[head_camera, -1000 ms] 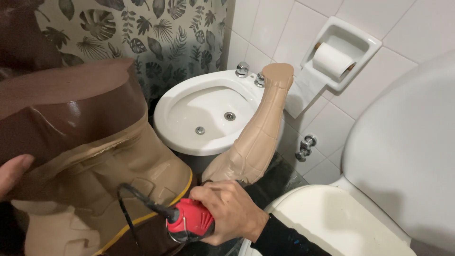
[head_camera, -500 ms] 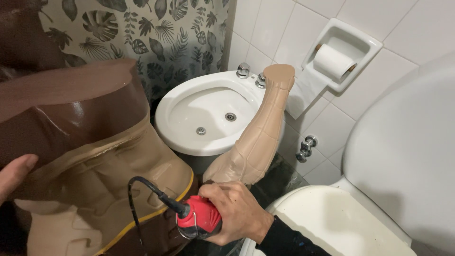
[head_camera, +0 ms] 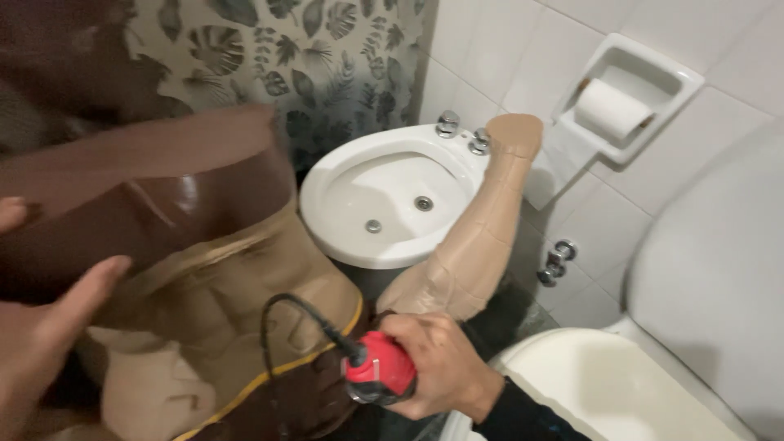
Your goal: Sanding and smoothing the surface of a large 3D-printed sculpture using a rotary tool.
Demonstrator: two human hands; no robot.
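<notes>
My right hand point(head_camera: 445, 367) grips a small red power tool point(head_camera: 380, 374) with a black cord point(head_camera: 282, 327) looping up from it. The tool sits at the lower edge of a tan and brown mannequin torso point(head_camera: 220, 286) that fills the left of the view. A tan mannequin leg point(head_camera: 482, 237) sticks up from behind my right hand and leans toward the wall. My left hand point(head_camera: 41, 335) is at the left edge, fingers apart, resting against the torso's side. The tool's working tip is hidden.
A white bidet point(head_camera: 392, 200) with chrome taps point(head_camera: 461, 131) stands behind the mannequin. A toilet bowl point(head_camera: 621, 392) with its raised lid point(head_camera: 719, 278) is at the right. A toilet paper roll point(head_camera: 608, 110) sits in a wall holder. A leaf-patterned curtain point(head_camera: 327, 57) hangs behind.
The view has shifted a little to the left. My left hand has come further into view against the torso. My right hand and the tool stay at the torso's lower edge.
</notes>
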